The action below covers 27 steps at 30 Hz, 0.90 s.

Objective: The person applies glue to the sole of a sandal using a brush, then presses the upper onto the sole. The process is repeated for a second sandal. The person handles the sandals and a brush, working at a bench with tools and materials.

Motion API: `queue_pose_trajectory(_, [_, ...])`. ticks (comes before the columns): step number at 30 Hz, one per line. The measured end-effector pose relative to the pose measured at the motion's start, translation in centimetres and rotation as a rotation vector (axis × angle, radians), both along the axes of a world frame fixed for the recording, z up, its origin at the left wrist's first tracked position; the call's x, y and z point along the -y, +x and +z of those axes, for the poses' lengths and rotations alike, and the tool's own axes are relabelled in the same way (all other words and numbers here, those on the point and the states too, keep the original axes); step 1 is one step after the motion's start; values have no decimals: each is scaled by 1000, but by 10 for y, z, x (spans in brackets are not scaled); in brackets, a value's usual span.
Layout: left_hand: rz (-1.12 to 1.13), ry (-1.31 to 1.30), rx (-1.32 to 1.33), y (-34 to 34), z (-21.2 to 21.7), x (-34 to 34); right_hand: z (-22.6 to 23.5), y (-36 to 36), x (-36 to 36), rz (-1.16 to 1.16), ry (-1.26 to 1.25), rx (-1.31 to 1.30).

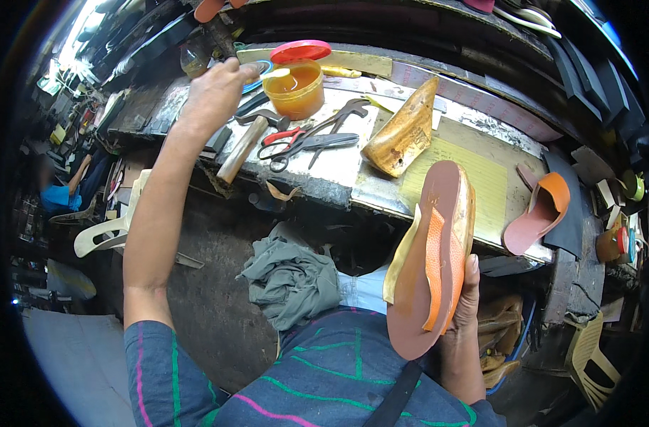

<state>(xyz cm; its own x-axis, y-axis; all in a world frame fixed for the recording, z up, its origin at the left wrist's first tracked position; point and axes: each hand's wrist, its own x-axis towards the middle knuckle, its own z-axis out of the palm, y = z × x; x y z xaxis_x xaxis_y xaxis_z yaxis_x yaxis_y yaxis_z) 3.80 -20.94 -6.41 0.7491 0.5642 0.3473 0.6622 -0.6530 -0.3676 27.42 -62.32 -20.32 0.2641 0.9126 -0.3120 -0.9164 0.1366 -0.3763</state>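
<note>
My left hand (pixel 214 96) is closed at the workbench, just left of a tub of amber glue (pixel 296 96). From its fingers a small pale-tipped applicator (pixel 276 74) reaches over the tub's rim; its exact kind is unclear. My right hand (pixel 469 293) grips a sandal (pixel 417 285) on a wooden last (pixel 466 213) from the right side. The sandal's brown sole faces up, with loose orange strap ends (pixel 435 267) folded onto it. A yellowish flap (pixel 401 256) sticks out along its left edge.
On the bench lie a hammer (pixel 242 148), scissors (pixel 313 144), pincers (pixel 342 114) and another wooden last (pixel 402 132). An orange-strapped sandal (pixel 538 213) stands at the right. Grey cloth (pixel 289 274) covers my lap. A plastic chair (pixel 100 235) and another person (pixel 61 196) are at the left.
</note>
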Motion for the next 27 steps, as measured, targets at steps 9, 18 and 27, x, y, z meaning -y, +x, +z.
queue_pose_trajectory(9, [27, -96, 7, -20, -14, 12, 0, -4, -1, 12, 36, 6])
queue_pose_trajectory(18, [-94, -223, 117, -19, 0, 31, 5, -5, -1, -24, 30, -24])
queue_pose_trajectory(27, [-31, -418, 123, -7, 12, 26, 6, -8, -2, -30, 85, -21])
